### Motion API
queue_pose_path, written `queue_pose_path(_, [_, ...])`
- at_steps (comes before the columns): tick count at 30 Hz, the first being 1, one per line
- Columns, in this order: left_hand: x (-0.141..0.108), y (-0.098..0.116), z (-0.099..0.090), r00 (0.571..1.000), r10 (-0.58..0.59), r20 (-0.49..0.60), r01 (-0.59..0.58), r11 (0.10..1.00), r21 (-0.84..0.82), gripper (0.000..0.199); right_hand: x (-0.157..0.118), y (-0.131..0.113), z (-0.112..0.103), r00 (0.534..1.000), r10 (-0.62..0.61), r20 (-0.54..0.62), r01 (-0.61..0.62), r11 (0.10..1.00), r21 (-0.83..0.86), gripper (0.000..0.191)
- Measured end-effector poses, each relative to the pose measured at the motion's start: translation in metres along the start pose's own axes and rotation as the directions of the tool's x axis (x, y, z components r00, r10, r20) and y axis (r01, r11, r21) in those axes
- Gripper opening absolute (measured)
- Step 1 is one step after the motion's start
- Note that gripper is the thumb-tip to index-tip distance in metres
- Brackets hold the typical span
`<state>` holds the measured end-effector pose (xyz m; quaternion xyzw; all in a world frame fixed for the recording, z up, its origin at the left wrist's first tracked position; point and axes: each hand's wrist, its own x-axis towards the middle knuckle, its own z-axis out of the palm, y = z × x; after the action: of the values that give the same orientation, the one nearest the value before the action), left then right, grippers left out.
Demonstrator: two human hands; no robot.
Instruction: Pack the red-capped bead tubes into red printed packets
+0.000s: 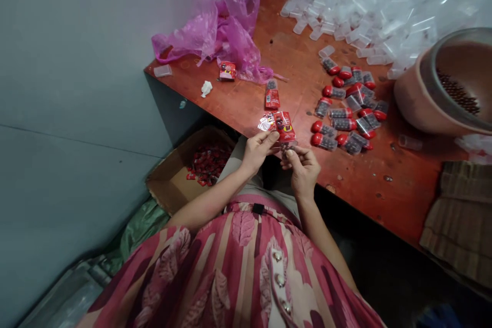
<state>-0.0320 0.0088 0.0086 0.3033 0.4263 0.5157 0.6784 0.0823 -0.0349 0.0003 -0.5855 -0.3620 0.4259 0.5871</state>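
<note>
At the table's front edge, my left hand (258, 151) pinches the left side of a red packet (285, 126) with a clear lower part. My right hand (303, 168) grips the lower end of that packet, where small dark balls show through the clear plastic. Just beyond lies another red packet (272, 98) with a clear, ball-filled top. Several clear tubes with red caps (343, 124), filled with dark balls, lie right of my hands. A shiny red-and-silver wrapper (267, 121) is beside my left fingertips.
The red table (384, 184) carries a pink bag (230, 36), a heap of clear tubes (369, 15), a bowl (413, 89) with brown balls and a brown cloth (459, 210). A cardboard box (165, 179) of red packets stands below left, near the grey wall (77, 87).
</note>
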Motion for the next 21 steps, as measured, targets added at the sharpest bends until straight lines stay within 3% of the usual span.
queue_pose_path(2, [0.002,0.002,0.003,0.998,-0.051,0.039,0.053,0.996,-0.076,0.037,-0.003,0.001,0.001,1.0,-0.031,-0.001,0.031,0.998,-0.046,0.024])
queue_pose_path(8, [0.006,0.001,0.006,0.995,-0.096,0.009,0.097,0.986,-0.137,0.034,-0.008,0.007,0.0,0.993,-0.119,0.013,0.119,0.975,-0.185,0.025])
queue_pose_path(16, [0.008,0.009,0.002,0.985,-0.136,0.11,0.149,0.982,-0.119,0.033,-0.005,-0.001,-0.007,0.997,0.007,0.081,-0.004,0.999,-0.038,0.022])
queue_pose_path(21, [0.007,0.011,0.001,0.978,-0.17,0.117,0.186,0.972,-0.144,0.032,-0.006,-0.002,-0.005,0.999,0.007,0.043,-0.006,1.0,-0.018,0.022])
